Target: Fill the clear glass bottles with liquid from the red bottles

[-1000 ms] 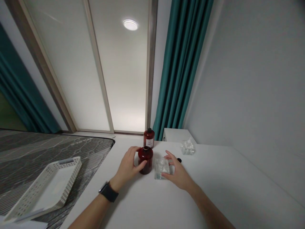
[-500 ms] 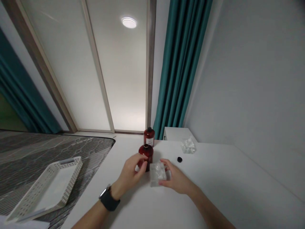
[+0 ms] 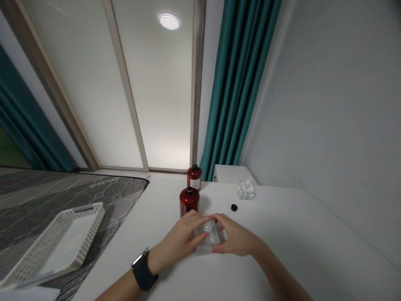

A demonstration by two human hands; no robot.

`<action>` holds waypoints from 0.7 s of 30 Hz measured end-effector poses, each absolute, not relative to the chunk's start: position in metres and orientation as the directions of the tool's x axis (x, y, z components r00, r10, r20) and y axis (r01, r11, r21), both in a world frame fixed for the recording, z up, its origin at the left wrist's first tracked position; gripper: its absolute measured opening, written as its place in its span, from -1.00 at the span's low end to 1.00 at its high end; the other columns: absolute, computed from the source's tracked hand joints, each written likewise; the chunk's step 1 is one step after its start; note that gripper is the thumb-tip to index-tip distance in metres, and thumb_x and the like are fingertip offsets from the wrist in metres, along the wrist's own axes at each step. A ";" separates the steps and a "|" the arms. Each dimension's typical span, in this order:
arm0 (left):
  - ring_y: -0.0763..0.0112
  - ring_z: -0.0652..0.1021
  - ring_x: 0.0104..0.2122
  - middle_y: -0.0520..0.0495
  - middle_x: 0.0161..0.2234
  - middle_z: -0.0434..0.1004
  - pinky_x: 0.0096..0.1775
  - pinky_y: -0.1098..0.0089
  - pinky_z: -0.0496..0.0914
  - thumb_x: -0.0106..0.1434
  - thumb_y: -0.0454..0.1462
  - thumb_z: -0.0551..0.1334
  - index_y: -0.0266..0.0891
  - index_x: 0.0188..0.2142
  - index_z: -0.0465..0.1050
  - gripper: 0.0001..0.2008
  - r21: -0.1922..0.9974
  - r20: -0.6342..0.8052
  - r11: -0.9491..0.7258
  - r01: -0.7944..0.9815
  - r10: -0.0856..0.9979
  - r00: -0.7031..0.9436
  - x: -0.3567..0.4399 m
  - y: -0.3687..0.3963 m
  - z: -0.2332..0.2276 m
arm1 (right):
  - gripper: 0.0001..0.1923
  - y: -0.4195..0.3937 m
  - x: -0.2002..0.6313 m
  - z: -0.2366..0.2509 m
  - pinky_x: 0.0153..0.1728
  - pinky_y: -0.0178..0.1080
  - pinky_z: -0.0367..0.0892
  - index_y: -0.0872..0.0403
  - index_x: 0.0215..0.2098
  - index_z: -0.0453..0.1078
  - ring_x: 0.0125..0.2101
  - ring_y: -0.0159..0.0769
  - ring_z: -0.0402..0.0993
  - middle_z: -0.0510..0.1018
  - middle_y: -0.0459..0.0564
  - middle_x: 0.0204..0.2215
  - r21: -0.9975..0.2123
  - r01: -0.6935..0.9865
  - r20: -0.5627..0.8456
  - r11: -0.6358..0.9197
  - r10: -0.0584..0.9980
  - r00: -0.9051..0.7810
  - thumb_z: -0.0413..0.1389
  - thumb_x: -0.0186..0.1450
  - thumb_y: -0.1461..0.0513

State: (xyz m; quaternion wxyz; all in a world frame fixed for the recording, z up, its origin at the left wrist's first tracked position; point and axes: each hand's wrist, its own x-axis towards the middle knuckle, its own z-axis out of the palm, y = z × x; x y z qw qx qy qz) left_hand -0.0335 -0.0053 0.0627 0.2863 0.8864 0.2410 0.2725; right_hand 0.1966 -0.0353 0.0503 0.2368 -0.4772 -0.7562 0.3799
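A small clear plastic box [image 3: 210, 235] is between my hands at the near side of the table. My right hand [image 3: 236, 236] grips its right side, thumb low and fingers at the top edge. From the left, my left hand [image 3: 186, 232], with a black watch on the wrist, has its thumb and fingers on the box's top and left part. What lies inside the box is too blurred to name. Just beyond my left hand stands a dark red bottle [image 3: 189, 201] with an uncapped neck. A black cap [image 3: 234, 207] lies on the table to the right.
A second red bottle [image 3: 194, 179], with a black cap and white label, stands behind the first. Clear plastic packaging [image 3: 246, 190] sits near the white table's [image 3: 282, 234] far edge. On the left, a white perforated basket [image 3: 84, 251] rests on a grey patterned surface [image 3: 125, 192].
My left hand has moved from the uncapped bottle to the right, onto the clear plastic box. My right hand still holds the box. The view has shifted slightly.
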 end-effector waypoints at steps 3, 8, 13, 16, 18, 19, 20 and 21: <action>0.20 0.47 -0.11 -0.11 -0.14 0.51 -0.02 0.21 0.40 0.43 -0.26 0.20 -0.07 0.24 0.34 -0.60 0.686 0.331 -0.679 0.260 0.611 0.719 -0.032 -0.004 0.057 | -0.27 -0.035 0.195 0.048 0.03 -0.03 0.31 0.07 0.10 0.33 -0.01 -0.07 0.39 0.46 0.06 -0.02 -0.788 0.567 -0.025 0.240 0.907 -0.420 0.42 -0.01 0.29; 0.21 0.48 -0.10 -0.11 -0.14 0.50 -0.02 0.21 0.39 0.42 -0.23 0.22 -0.06 0.19 0.42 -0.64 0.724 0.350 -0.649 0.233 0.637 0.687 -0.031 -0.004 0.052 | -0.31 -0.035 0.193 0.047 -0.05 -0.07 0.33 0.08 0.00 0.34 -0.10 -0.10 0.39 0.45 0.03 -0.10 -0.749 0.632 -0.047 0.200 0.935 -0.352 0.46 -0.06 0.23; 0.20 0.50 -0.10 -0.13 -0.11 0.55 -0.04 0.23 0.38 0.41 -0.22 0.24 -0.12 0.11 0.47 -0.70 0.731 0.385 -0.647 0.217 0.653 0.652 -0.027 -0.006 0.050 | -0.33 -0.037 0.187 0.050 -0.10 -0.10 0.33 0.11 -0.07 0.31 -0.15 -0.13 0.38 0.43 0.03 -0.14 -0.717 0.672 -0.054 0.186 0.946 -0.319 0.47 -0.09 0.20; 0.20 0.50 -0.11 -0.12 -0.13 0.55 -0.06 0.24 0.38 0.39 -0.25 0.25 -0.15 0.05 0.48 -0.75 0.713 0.404 -0.658 0.242 0.668 0.625 -0.022 -0.007 0.047 | -0.33 -0.037 0.184 0.050 -0.10 -0.10 0.32 0.09 -0.10 0.30 -0.14 -0.11 0.37 0.43 0.03 -0.14 -0.715 0.675 -0.044 0.179 0.953 -0.299 0.47 -0.10 0.19; 0.21 0.49 -0.11 -0.10 -0.13 0.51 -0.06 0.25 0.38 0.37 -0.30 0.25 -0.15 0.02 0.47 -0.76 0.701 0.408 -0.661 0.266 0.678 0.611 -0.021 -0.008 0.044 | -0.32 -0.037 0.183 0.050 -0.09 -0.10 0.32 0.08 -0.10 0.30 -0.13 -0.11 0.37 0.43 0.02 -0.13 -0.720 0.674 -0.048 0.168 0.956 -0.291 0.48 -0.11 0.18; 0.21 0.49 -0.11 -0.09 -0.14 0.49 -0.06 0.25 0.38 0.35 -0.31 0.26 -0.15 0.02 0.45 -0.75 0.696 0.407 -0.663 0.276 0.681 0.609 -0.022 -0.007 0.043 | -0.32 -0.037 0.184 0.050 -0.09 -0.10 0.32 0.08 -0.09 0.30 -0.12 -0.11 0.38 0.43 0.02 -0.13 -0.725 0.669 -0.059 0.164 0.953 -0.298 0.48 -0.10 0.18; 0.21 0.48 -0.11 -0.09 -0.14 0.47 -0.05 0.24 0.38 0.33 -0.32 0.28 -0.15 0.04 0.43 -0.71 0.693 0.403 -0.663 0.284 0.683 0.609 -0.023 -0.007 0.043 | -0.31 -0.037 0.186 0.051 -0.07 -0.09 0.32 0.08 -0.07 0.29 -0.11 -0.11 0.38 0.43 0.02 -0.12 -0.733 0.661 -0.075 0.162 0.946 -0.315 0.48 -0.09 0.18; 0.21 0.48 -0.11 -0.08 -0.14 0.45 -0.04 0.23 0.38 0.31 -0.31 0.31 -0.14 0.08 0.39 -0.64 0.695 0.392 -0.658 0.291 0.685 0.614 -0.025 -0.006 0.044 | -0.30 -0.037 0.187 0.052 -0.05 -0.07 0.32 0.08 -0.06 0.29 -0.09 -0.10 0.37 0.43 0.03 -0.10 -0.743 0.649 -0.089 0.165 0.936 -0.340 0.48 -0.09 0.18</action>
